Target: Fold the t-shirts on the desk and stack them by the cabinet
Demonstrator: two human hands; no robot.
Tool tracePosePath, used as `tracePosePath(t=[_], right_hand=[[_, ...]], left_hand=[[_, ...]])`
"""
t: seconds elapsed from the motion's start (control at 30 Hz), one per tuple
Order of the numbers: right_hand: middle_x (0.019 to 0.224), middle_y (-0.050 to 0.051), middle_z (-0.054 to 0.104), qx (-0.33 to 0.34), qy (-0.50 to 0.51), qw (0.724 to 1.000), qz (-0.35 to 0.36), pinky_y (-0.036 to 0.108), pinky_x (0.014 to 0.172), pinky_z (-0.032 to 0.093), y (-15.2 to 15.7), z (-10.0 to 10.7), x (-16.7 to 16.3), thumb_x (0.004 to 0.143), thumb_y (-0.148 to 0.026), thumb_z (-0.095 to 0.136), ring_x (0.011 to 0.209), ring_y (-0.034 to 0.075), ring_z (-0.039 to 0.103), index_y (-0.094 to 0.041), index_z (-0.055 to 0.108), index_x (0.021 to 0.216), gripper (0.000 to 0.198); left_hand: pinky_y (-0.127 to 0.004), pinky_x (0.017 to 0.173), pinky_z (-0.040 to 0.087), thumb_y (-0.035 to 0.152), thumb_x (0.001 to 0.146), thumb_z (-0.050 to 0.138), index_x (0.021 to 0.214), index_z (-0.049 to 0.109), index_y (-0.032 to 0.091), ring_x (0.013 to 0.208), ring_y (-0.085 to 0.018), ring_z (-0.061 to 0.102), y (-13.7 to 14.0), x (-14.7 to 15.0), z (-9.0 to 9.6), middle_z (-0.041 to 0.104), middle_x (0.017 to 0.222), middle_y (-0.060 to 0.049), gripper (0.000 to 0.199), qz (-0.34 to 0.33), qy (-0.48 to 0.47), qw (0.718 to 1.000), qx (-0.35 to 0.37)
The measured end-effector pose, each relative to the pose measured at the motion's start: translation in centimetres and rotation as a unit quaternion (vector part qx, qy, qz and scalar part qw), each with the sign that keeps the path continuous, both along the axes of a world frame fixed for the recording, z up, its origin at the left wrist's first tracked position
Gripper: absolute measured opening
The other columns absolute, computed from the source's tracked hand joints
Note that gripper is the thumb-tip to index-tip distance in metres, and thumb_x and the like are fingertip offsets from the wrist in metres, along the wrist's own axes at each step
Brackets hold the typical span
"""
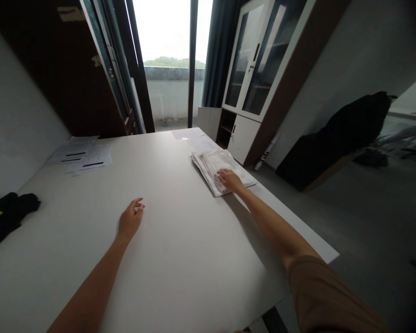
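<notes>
On the right part of the white table (166,249) lies a flat stack of folded white cloth (241,170), its corner close to the table's right edge. My right hand (229,179) reaches out and rests on top of this cloth, fingers slightly bent and lying on it rather than wrapped round it. The underside of those fingers is hidden. My left hand (130,219) is at the middle left of the table, loosely curled with thumb and fingers apart. It holds nothing.
Papers with several black pens (93,164) lie at the far left. A black and yellow item (12,210) sits at the left edge. More sheets (189,134) lie at the far end. Beyond stand a glass-door cabinet (251,60) and a dark covered object (327,138).
</notes>
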State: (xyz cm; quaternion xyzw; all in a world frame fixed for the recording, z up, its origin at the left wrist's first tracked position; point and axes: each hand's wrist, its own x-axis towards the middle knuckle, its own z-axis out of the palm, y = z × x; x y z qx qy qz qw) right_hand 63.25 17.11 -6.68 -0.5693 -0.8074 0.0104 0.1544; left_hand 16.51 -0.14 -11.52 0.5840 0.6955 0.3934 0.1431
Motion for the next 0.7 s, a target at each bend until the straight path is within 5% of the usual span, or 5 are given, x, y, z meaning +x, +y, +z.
tracePosePath(t=[0.27, 0.7], right_hand=[[0.162, 0.018, 0.034, -0.068, -0.088, 0.994, -0.003, 0.047, 0.122, 0.019, 6.9, -2.0, -6.8, 0.104, -0.05, 0.043, 0.15, 0.03, 0.028, -0.015, 0.037, 0.157, 0.064], [0.165, 0.01, 0.031, -0.075, -0.084, 0.993, 0.027, 0.046, 0.123, 0.022, 14.6, -3.1, -8.3, 0.105, -0.057, 0.03, 0.152, 0.029, 0.026, -0.022, 0.042, 0.157, 0.063]], left_hand=[[-0.028, 0.064, 0.046, 0.04, 0.094, 0.05, 0.128, 0.062, 0.03, 0.066, -0.018, 0.063, -0.3, 0.4, 0.3, 0.074, 0.104, -0.002, 0.037, -0.004, 0.002, 1.0, -0.007], [-0.024, 0.062, 0.044, 0.038, 0.096, 0.048, 0.132, 0.059, 0.028, 0.062, -0.013, 0.058, -0.3, 0.6, 0.3, 0.073, 0.106, -0.001, 0.039, -0.016, 0.021, 0.999, -0.022]])
